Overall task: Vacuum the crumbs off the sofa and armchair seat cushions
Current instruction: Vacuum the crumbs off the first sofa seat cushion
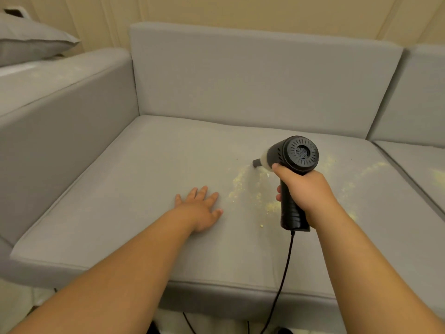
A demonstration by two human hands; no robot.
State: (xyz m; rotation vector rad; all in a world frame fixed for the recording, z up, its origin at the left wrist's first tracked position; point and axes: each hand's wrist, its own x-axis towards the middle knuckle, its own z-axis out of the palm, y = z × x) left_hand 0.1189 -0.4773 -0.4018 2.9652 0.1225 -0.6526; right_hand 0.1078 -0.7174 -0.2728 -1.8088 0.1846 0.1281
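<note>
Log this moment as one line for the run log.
right hand grips vacuum | nozzle at crumbs | left hand flat on seat cushion

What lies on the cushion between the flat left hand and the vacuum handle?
In the head view, yellow crumbs are scattered on the seat cushion between the left hand and the vacuum.

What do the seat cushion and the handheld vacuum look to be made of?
Seat cushion: grey woven fabic, matte, going by its fine weave and piped edge seam. Handheld vacuum: black plastic, likely hard and moulded, with slotted vents at the rear; slight sheen. Its front section looks translucent.
</note>
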